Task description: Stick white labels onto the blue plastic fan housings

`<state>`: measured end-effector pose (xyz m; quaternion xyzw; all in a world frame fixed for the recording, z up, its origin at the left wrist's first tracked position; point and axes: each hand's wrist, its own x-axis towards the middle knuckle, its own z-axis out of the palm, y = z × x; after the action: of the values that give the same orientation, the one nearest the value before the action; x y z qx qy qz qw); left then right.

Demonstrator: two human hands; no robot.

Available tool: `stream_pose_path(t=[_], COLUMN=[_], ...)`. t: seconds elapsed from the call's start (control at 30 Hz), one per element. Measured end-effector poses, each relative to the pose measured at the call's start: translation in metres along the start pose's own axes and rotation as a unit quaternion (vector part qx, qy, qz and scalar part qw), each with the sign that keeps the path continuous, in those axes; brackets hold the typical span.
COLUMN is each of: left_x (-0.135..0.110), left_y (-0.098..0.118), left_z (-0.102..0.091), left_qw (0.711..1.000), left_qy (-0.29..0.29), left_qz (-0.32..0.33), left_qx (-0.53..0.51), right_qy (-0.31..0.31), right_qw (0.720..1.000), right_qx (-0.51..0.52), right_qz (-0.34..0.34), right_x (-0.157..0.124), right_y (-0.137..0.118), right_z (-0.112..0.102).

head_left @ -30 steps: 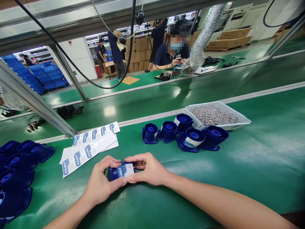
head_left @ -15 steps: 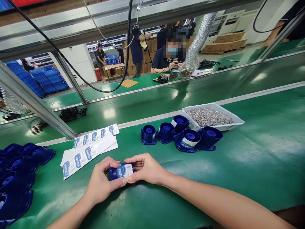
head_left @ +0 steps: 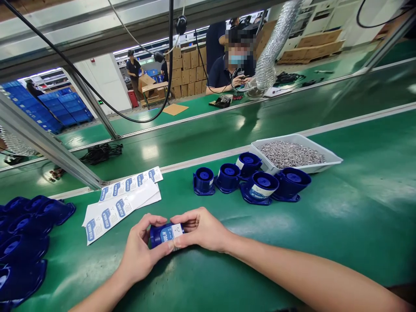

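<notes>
A blue plastic pump housing [head_left: 157, 236] lies on its side between my hands, low over the green bench. My left hand [head_left: 140, 247] grips its left end, thumb along the front. My right hand [head_left: 199, 232] closes round the other end, its thumb pressing on the white and blue label [head_left: 168, 234] that wraps the housing. Both thumb tips nearly meet on that label. Beyond my left hand lie printed label sheets [head_left: 121, 207], overlapping. Further off to the right stands a group of similar blue housings [head_left: 260, 187], at least one bearing a label.
More blue housings [head_left: 22, 242] crowd the bench's left side. A white tray [head_left: 328, 162] holds many small metal screws. A metal post [head_left: 48, 138] rises at left, and a black cable [head_left: 107, 106] hangs overhead. A masked co-worker [head_left: 217, 73] sits across the green bench [head_left: 292, 260].
Both thumbs have shifted slightly across the label, and less of its print shows now. The housing remains held in both hands. The camera view has shifted a little.
</notes>
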<state>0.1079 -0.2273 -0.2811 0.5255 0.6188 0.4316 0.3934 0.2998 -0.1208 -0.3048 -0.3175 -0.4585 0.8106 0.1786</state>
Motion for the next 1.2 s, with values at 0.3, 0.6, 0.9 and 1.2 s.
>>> stream_pose_path(t=[0.3,0.6,0.9,1.2], left_x=[0.002,0.014,0.012,0.000], left_y=[0.009,0.024,0.018,0.002], left_z=[0.002,0.005,0.011,0.024], left_qw=[0.999,0.995,0.995,0.992], left_qy=[0.009,0.023,0.059,0.116], left_qz=[0.004,-0.077,-0.060,0.010], left_qx=[0.032,0.056,0.053,0.042], right_qy=[0.022,0.049,0.035,0.008], right_qw=[0.999,0.999,0.994,0.918], right_qx=[0.008,-0.002,-0.080,-0.347], right_qz=[0.028,0.018,-0.068,-0.194], right_x=[0.000,0.003,0.002,-0.005], right_y=[-0.009,-0.012,-0.013,-0.004], right_z=[0.001,0.003,0.003,0.006])
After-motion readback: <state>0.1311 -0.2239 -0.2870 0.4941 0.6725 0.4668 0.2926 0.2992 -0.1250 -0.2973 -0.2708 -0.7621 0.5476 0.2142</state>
